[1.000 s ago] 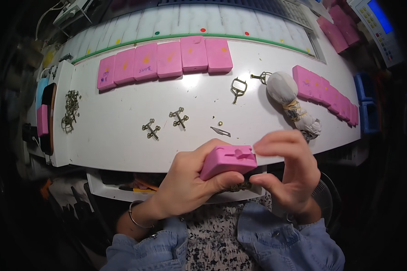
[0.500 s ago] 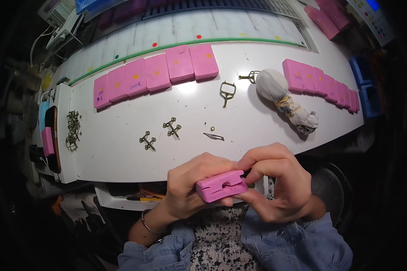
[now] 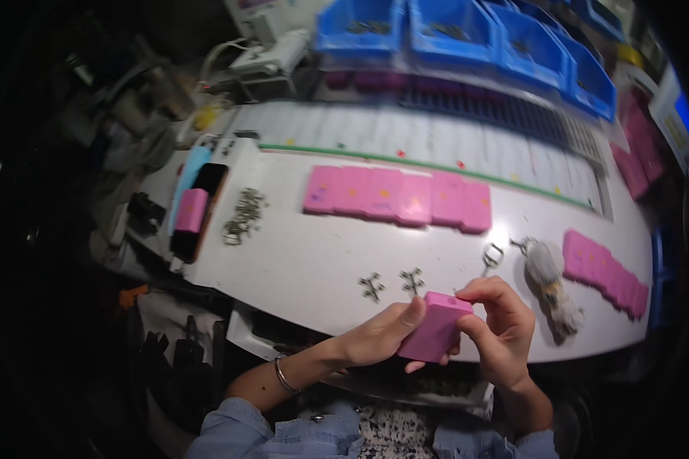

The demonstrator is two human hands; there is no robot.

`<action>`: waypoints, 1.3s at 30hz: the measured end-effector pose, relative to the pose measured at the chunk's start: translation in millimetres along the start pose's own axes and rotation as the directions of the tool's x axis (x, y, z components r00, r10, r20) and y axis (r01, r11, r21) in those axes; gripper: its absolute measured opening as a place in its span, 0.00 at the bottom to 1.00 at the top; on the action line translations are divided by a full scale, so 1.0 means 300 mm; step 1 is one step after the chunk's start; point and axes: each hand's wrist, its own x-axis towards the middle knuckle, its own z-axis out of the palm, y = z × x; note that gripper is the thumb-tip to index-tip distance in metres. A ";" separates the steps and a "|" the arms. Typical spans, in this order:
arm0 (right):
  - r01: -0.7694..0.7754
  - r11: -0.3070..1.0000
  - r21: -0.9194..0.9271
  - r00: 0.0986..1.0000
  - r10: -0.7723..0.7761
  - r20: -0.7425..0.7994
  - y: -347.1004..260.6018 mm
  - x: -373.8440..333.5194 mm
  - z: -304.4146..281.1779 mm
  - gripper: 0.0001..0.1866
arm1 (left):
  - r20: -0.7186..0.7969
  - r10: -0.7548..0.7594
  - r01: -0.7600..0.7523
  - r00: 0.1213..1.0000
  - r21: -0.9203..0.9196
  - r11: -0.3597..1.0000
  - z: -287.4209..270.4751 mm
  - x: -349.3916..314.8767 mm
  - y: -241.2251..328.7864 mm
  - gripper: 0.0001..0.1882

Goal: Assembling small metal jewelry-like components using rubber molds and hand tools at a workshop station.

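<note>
A pink rubber mould block [image 3: 435, 333] is held up in front of the table's near edge, its top end with a small round hole tilted toward me. My left hand [image 3: 379, 335] grips it from the left, thumb along its side and fingers behind. The fingers of my right hand [image 3: 501, 329] pinch at its upper right edge. Just beyond lie two small branched dark green pieces [image 3: 371, 287]. A ring-shaped green piece [image 3: 493, 256] with a stem lies farther right, near a tied whitish cloth bundle [image 3: 547, 287].
A row of pink moulds [image 3: 398, 197] stands along the table's back, another row [image 3: 605, 279] at the right. Small green pieces [image 3: 245, 218] are heaped at the left, beside a dark phone-like slab [image 3: 213, 187] with a pink block on it. Blue bins [image 3: 452, 34] hang behind.
My view has swung left and up, bringing in the blue bins. The mould has turned from slotted end facing me to broad face showing; both hands stay on it.
</note>
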 end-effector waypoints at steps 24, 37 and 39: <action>0.064 0.809 -0.584 0.991 -0.120 -0.058 -0.006 0.110 -0.109 0.12 | -0.551 0.818 0.749 0.167 0.610 0.259 -1.198 0.079 0.478 0.26; -0.015 0.661 -0.750 0.989 -0.100 -0.108 0.052 -0.008 -0.163 0.06 | -0.310 0.639 0.080 0.704 0.929 0.362 -0.360 0.164 0.234 0.12; 0.076 0.634 -0.769 0.987 -0.159 -0.033 0.069 -0.027 -0.136 0.06 | -0.278 0.586 0.026 0.761 0.916 0.400 -0.222 0.131 0.196 0.10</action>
